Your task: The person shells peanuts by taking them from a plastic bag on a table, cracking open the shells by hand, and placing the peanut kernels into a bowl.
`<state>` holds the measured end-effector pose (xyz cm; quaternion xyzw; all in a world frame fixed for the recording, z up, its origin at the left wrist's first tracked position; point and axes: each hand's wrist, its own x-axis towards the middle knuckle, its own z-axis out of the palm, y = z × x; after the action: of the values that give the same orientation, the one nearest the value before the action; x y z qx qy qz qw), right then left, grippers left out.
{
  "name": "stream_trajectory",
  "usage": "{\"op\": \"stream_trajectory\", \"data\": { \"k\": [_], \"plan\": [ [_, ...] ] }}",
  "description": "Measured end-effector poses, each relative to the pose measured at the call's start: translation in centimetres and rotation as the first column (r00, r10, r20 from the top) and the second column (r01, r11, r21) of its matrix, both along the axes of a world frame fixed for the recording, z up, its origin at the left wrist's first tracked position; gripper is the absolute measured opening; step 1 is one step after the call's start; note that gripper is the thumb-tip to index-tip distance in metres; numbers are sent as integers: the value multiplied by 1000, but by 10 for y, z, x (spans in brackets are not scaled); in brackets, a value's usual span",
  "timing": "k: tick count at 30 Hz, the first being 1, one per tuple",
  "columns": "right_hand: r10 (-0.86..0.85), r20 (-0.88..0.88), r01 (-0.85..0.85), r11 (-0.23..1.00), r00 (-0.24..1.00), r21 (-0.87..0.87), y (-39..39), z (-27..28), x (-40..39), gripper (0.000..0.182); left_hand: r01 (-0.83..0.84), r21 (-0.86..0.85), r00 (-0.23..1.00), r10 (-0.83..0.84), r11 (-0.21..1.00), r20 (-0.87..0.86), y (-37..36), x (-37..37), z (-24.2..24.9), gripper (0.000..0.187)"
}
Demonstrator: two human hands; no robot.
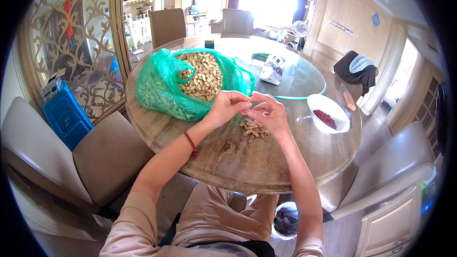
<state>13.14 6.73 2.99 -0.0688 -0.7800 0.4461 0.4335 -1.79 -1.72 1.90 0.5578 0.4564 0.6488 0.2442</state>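
Note:
My left hand (pixel 225 108) and my right hand (pixel 270 115) meet fingertip to fingertip over the table, both closed in a pinch. Between them is a peanut, mostly covered by the fingers. Just below lies a small heap of peanut shells (pixel 254 131) on the tabletop. Beyond my left hand, a green plastic bag (pixel 159 88) stands open, filled with unshelled peanuts (pixel 202 74). Off to the right of my right hand sits a white bowl (pixel 314 102) with red-skinned peanut kernels (pixel 325 118) in it.
The round table (pixel 228 162) carries a glass turntable (pixel 304 78) with a white packet (pixel 273 69) on it. A knife (pixel 349 99) lies beyond the bowl. Chairs (pixel 109 150) flank me, and a lined trash bin (pixel 285 221) stands under the table edge.

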Motion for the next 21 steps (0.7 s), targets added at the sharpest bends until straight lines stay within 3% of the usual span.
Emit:
{"op": "stream_trajectory", "data": {
  "k": [2, 9, 11, 18, 20, 21],
  "plan": [
    [53, 92, -56, 998, 994, 22, 6, -5, -3, 23, -35, 57, 998, 38, 998, -55, 3, 0, -5, 11],
    [90, 45, -87, 994, 995, -60, -3, -2, -1, 24, -93, 68, 987, 101, 993, -122, 2, 5, -6, 7],
    [60, 30, -61, 998, 998, 33, -2, -5, -2, 23, -92, 34, 984, 96, 995, -149, -1, 6, -5, 9],
    [48, 20, -49, 997, 999, 52, 0, -7, -3, 23, -82, 26, 988, 85, 996, -125, -2, 8, -4, 10],
    [130, -1, -129, 983, 992, -131, 3, -6, -3, 24, -14, 59, 1000, 14, 998, 9, -2, 11, -2, 11],
    [129, -1, -128, 983, 992, -131, 4, -6, -3, 24, -13, 59, 1000, 13, 998, 10, -2, 11, -1, 11]
  ]
}}
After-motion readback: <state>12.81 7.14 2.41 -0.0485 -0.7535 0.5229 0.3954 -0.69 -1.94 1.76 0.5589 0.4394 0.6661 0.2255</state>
